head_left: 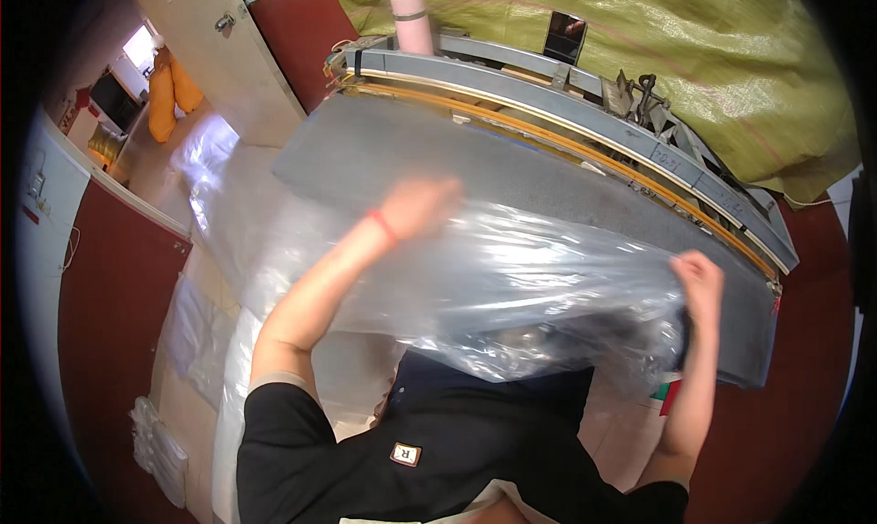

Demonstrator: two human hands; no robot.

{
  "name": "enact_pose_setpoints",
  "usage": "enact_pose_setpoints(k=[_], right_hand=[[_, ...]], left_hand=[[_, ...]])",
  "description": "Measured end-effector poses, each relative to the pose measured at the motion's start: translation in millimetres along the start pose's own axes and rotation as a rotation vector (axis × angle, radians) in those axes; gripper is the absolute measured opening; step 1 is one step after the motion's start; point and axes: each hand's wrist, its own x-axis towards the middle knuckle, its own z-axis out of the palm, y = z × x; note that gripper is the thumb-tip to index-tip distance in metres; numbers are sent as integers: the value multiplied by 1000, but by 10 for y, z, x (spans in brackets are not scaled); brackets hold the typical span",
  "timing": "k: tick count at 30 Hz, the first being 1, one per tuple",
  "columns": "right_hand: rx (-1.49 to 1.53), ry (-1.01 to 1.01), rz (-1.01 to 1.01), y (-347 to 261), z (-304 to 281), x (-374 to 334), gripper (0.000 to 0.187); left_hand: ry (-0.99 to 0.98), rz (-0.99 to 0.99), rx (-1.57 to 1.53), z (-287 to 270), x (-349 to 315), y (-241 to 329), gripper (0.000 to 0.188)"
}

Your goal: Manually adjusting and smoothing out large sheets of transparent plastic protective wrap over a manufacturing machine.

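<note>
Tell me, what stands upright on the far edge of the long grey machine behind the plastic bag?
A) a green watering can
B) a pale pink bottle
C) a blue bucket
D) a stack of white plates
B: a pale pink bottle stands upright on the far edge of the grey machine, beyond the clear plastic bag that the left hand and right hand hold over the grey felt-like surface.

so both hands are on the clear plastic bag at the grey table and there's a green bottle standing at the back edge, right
Not quite: the bottle standing at the back edge is pale pink, not green. The head view shows it upright by the grey metal rail. The rest holds: the left hand and the right hand are both on the clear plastic bag at the grey table.
</note>
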Motion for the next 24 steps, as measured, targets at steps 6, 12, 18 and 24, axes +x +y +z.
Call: enact_pose_setpoints(k=[6,12,18,24], right_hand=[[64,626,113,2086,-2600,-594,22],[227,879,219,2762,-3395,-995,26],[115,828,199,2995,-3090,-314,25],[-214,702,347,3305,-3089,-82,26]], left_hand=[[-253,216,-104,-30,-189,370,19],[-707,-363,518,-1319,-265,-1007,36],[749,-205,809,-2586,-189,-1937,16],[315,-535,303,-746,-202,-2438,58]])
